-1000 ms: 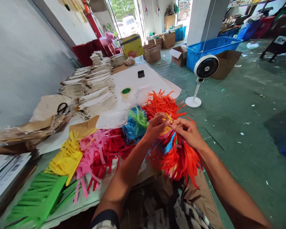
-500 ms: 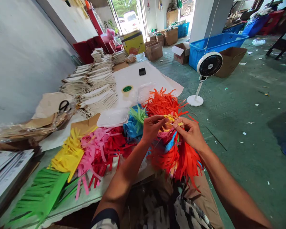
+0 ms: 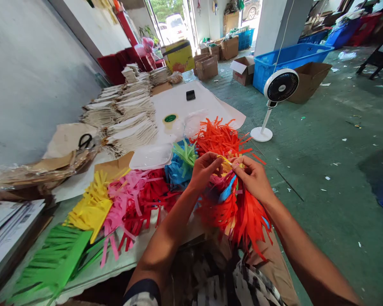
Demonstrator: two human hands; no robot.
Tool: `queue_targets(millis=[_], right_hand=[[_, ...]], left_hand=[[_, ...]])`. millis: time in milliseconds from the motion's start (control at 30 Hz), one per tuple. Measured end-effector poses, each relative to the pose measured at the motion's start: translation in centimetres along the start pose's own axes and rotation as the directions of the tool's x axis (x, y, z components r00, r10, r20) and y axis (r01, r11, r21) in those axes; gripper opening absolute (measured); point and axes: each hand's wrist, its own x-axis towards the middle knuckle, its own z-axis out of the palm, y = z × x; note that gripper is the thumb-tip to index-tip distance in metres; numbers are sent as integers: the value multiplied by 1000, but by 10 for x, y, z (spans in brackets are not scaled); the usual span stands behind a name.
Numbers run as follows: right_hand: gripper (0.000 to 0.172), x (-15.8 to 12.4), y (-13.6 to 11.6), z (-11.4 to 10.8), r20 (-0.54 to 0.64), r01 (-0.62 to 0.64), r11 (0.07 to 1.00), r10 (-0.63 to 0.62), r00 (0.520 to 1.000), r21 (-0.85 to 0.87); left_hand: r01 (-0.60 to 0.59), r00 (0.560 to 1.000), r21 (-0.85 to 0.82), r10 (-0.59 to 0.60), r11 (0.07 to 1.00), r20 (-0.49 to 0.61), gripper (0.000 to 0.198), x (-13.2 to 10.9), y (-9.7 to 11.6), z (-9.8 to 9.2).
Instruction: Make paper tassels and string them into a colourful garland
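My left hand (image 3: 207, 170) pinches one end of a thin yellow strip (image 3: 224, 159), its thumb and forefinger pressed together. Facing it, my right hand (image 3: 251, 175) is closed on the other end of that strip. Below my hands hang red-orange paper tassels (image 3: 250, 216) over my lap, with a blue tassel (image 3: 227, 190) among them. A heap of orange-red fringed paper (image 3: 218, 137) lies just behind my fingers. To the left are blue fringe (image 3: 178, 170), light green fringe (image 3: 185, 152), pink fringe (image 3: 126, 189), yellow fringe (image 3: 92, 206) and green fringed sheets (image 3: 52, 255).
A clear plastic lid (image 3: 151, 156) and a green tape roll (image 3: 170, 118) lie on the table, with a black phone-like object (image 3: 190, 95) farther back. Stacked white bundles (image 3: 130, 127) line the wall. Black-handled scissors (image 3: 85, 141) sit left. A white fan (image 3: 281, 86) stands right.
My hands have shifted slightly apart, and the yellow strip shows between them more plainly. The hanging red-orange tassels have swung a little to the right.
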Motion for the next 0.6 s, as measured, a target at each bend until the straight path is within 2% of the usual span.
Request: queue_targets(millis=[167,367,600], right_hand=[[23,-6,-7,1,-54,65,984,-75,996,-164],[21,-7,-11,-1,-73,24,960,-46,996,-279],[21,-8,-8,-1,-66,1,965,-19,998,-263]], left_hand=[[8,999,105,-13,994,43,44,1,4,-1],[-53,996,144,43,988,78,42,1,6,0],[-92,986,172,65,981,156,35,-3,5,1]])
